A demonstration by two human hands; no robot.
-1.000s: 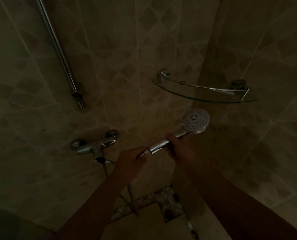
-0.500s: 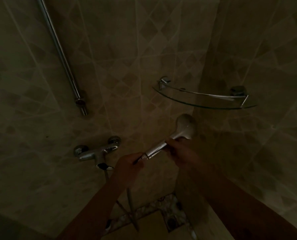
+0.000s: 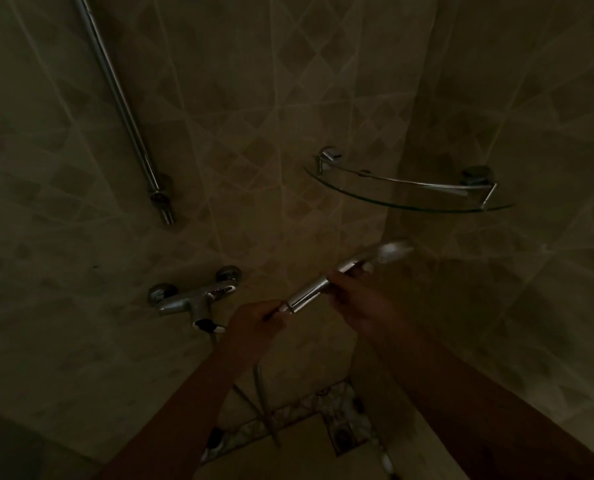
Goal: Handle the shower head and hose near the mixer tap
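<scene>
One shower head (image 3: 323, 289), left hand (image 3: 254, 323) and right hand (image 3: 361, 303) gripping; one mixer tap (image 3: 191, 297)

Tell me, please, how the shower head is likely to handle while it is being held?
The shower head looks like smooth chrome, so probably slippery; both the left hand and right hand grip it. Its handle seems rigid. The hose hanging below likely flops and tugs.

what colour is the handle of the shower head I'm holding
Shiny silver chrome, seen in the head view on the metal shower head handle.
</scene>
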